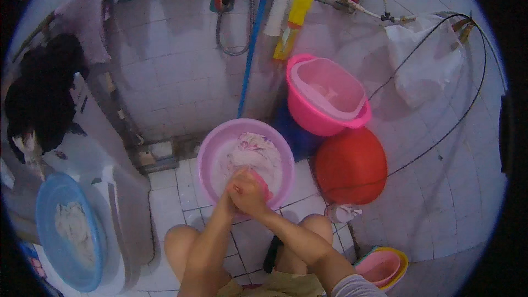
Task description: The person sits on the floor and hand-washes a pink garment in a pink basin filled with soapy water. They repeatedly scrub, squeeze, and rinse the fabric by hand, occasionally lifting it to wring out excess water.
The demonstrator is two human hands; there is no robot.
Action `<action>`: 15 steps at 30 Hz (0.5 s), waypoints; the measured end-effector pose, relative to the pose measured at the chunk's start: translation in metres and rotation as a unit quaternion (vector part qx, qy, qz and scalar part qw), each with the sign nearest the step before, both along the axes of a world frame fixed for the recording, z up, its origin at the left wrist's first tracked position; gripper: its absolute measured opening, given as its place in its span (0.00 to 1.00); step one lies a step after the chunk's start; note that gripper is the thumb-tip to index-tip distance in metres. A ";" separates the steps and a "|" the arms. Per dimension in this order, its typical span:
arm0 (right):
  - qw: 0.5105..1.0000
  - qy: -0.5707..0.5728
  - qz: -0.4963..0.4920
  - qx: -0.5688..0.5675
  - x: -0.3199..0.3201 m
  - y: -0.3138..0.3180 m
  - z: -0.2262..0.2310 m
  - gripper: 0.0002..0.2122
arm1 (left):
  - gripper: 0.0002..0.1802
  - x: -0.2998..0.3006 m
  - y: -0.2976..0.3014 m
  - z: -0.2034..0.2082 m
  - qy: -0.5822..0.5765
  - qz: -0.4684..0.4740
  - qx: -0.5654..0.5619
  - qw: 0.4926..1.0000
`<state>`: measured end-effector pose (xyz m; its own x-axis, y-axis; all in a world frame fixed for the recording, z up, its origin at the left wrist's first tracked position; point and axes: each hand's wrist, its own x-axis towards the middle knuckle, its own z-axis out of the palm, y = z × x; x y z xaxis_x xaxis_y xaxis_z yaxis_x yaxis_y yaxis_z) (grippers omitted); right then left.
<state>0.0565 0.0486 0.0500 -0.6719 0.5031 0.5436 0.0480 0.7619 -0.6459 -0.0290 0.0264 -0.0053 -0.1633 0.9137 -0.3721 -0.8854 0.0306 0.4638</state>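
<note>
A light purple basin (207, 151) stands on the tiled floor in front of my knees. Wet white cloth with purple-pink patches (258, 151) lies in it. Over the basin's near side, my left hand (235, 182) and my right hand (252, 197) are pressed together, both closed. Bunched between and under them is a pink cloth (263, 185), which shows beside my right hand. My fingers hide much of it.
At the left, a blue basin (98, 231) with pale cloth sits on a white washing machine (132, 209). To the right are stacked pink basins (294, 102), a red basin (352, 168) and small nested pink and yellow basins (379, 267). A blue pole (253, 49) leans against the wall.
</note>
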 end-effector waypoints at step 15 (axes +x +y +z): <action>0.947 -0.123 -0.242 -0.169 -0.017 0.078 -0.023 0.08 | 0.22 0.007 0.018 -0.039 0.193 0.099 -0.079 0.973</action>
<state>0.0396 0.1266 0.0268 -0.4023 0.9027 0.1529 0.5197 0.3626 -0.7735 -0.0223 0.0441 -0.0447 -0.4860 0.7867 -0.3807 -0.6414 -0.0252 0.7668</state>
